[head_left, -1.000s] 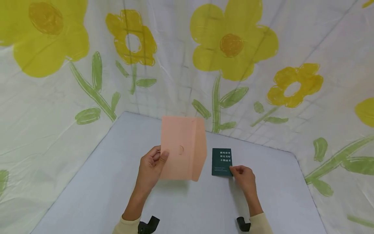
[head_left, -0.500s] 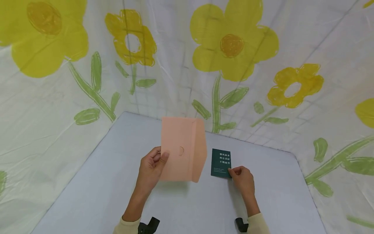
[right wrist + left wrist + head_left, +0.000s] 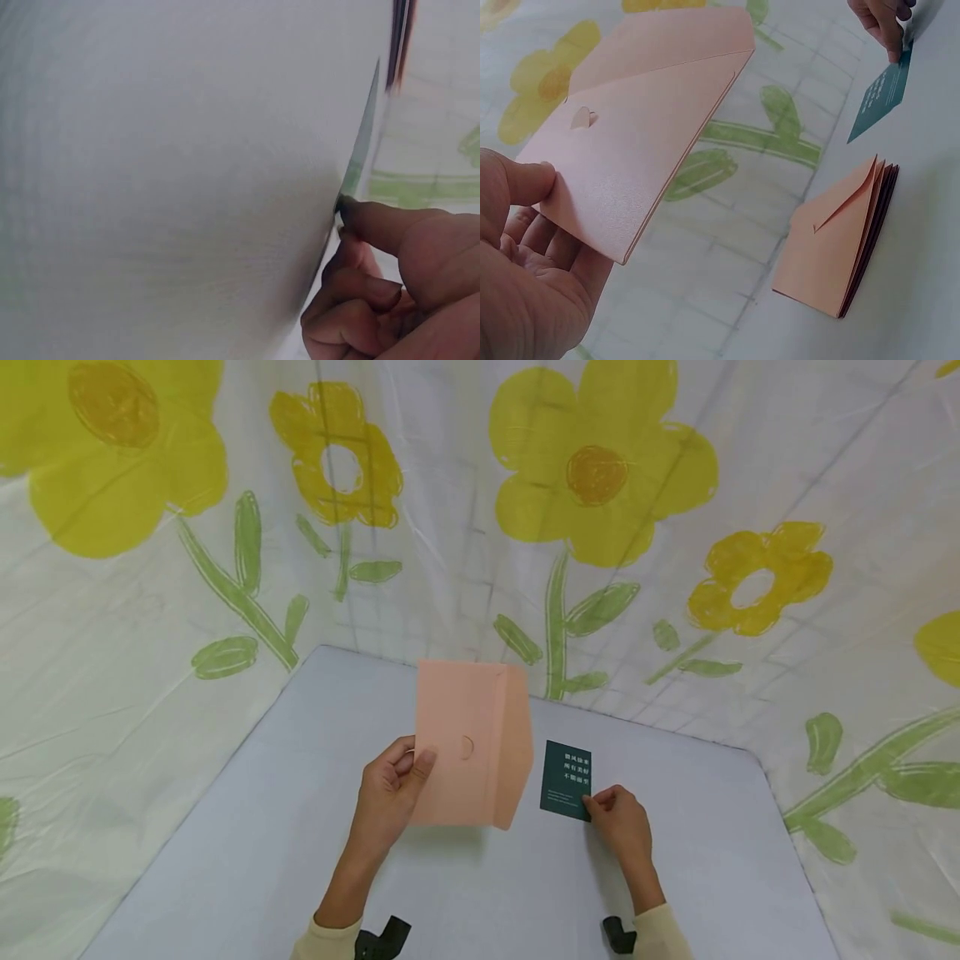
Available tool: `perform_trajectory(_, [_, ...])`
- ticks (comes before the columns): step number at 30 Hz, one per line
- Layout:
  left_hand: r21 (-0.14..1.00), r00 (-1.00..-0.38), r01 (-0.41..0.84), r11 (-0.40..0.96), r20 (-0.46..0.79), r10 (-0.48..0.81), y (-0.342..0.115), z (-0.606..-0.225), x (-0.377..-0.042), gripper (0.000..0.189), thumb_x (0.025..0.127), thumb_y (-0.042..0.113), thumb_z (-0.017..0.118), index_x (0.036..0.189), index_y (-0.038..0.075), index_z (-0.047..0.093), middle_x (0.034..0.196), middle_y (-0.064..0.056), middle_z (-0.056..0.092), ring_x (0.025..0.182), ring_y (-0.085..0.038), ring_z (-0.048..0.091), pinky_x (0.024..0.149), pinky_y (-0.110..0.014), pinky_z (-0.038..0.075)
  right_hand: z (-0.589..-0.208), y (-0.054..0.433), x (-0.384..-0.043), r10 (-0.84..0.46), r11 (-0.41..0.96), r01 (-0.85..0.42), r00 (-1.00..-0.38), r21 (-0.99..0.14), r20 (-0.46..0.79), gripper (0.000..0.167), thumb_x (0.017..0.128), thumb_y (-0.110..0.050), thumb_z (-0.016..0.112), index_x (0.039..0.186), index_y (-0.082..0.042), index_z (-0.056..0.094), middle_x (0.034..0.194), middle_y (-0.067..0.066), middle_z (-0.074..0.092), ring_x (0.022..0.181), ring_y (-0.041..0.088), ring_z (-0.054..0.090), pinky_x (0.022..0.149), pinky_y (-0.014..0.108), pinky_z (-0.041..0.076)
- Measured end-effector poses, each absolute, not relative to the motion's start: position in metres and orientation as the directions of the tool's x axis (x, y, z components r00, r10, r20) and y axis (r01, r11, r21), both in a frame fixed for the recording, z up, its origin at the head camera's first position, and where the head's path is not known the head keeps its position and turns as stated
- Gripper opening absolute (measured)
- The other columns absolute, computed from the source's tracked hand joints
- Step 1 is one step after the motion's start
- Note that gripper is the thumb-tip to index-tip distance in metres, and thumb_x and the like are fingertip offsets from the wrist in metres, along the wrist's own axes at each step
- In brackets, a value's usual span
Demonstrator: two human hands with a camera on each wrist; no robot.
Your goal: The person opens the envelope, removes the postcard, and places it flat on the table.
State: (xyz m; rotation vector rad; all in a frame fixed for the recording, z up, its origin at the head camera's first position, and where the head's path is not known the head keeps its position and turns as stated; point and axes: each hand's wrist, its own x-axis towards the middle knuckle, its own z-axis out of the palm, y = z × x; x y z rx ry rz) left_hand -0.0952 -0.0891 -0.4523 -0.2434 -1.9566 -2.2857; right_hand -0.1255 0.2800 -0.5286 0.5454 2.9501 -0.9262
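Note:
A peach envelope (image 3: 457, 702) is held up over the table, its pointed flap folded out to the right and a small half-round cut in its front. My left hand (image 3: 390, 793) grips its left edge, thumb in front and fingers behind. To the right, my right hand (image 3: 624, 822) pinches the lower right corner of a dark green card (image 3: 562, 777) printed with white characters. The card tilts slightly clockwise. Seen edge-on in the right wrist view, the card (image 3: 361, 146) is a thin sliver at the thumb and fingertip.
In the left wrist view a stack of peach envelopes (image 3: 825, 240) lies on the white table (image 3: 510, 893); the held envelope hides it from the head view. A white curtain (image 3: 442, 568) printed with yellow flowers surrounds the table. Black wrist mounts (image 3: 382, 939) show at both sleeves.
My right hand has shifted slightly left, and the green card has turned a little clockwise with it. My left hand and the envelope have barely moved.

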Motion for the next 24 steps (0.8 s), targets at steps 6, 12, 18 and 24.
perform_trajectory(6, [0.968, -0.979, 0.193, -0.159, 0.200, 0.029, -0.087, -0.453, -0.095, 0.026, 0.108, 0.022, 0.064, 0.128, 0.006, 0.068, 0.109, -0.016, 0.079, 0.091, -0.029, 0.079, 0.075, -0.037, 0.064, -0.527, 0.279, -0.123, 0.318, 0.767, 0.316, -0.943, -0.558, -0.096, 0.033, 0.101, -0.033, 0.072, 0.102, 0.000, 0.067, 0.085, 0.012, 0.068, 0.076, 0.025, 0.060, 0.061, 0.032, 0.045])
perform_trajectory(12, [0.968, -0.978, 0.192, -0.161, 0.202, 0.045, -0.084, -0.453, -0.094, 0.024, 0.108, 0.020, 0.064, 0.127, 0.005, 0.068, 0.110, -0.016, 0.079, 0.091, -0.029, 0.080, 0.075, -0.038, 0.065, -0.501, 0.267, -0.118, 0.233, 0.752, 0.190, -0.972, -0.631, -0.016, 0.043, 0.106, -0.047, 0.064, 0.113, -0.005, 0.071, 0.094, 0.009, 0.069, 0.080, 0.023, 0.059, 0.064, 0.032, 0.048])
perform_trajectory(18, [0.962, -0.970, 0.214, -0.172, 0.230, 0.075, -0.078, -0.450, -0.093, 0.024, 0.109, 0.018, 0.063, 0.128, 0.005, 0.068, 0.109, -0.016, 0.079, 0.088, -0.030, 0.080, 0.072, -0.039, 0.065, -0.448, 0.236, -0.106, -0.026, 0.496, -0.063, -0.998, -0.866, 0.057, 0.038, 0.107, -0.050, 0.060, 0.123, -0.018, 0.073, 0.106, 0.007, 0.073, 0.086, 0.024, 0.065, 0.075, 0.033, 0.057])
perform_trajectory(24, [0.960, -0.967, 0.214, -0.179, 0.235, 0.100, -0.070, -0.445, -0.090, 0.022, 0.109, 0.019, 0.063, 0.126, 0.006, 0.069, 0.107, -0.016, 0.079, 0.086, -0.030, 0.079, 0.070, -0.040, 0.065, -0.411, 0.212, -0.088, -0.204, 0.299, -0.156, -0.974, -0.941, 0.097, 0.030, 0.113, -0.030, 0.055, 0.136, -0.016, 0.066, 0.104, 0.010, 0.072, 0.084, 0.025, 0.065, 0.064, 0.031, 0.054])
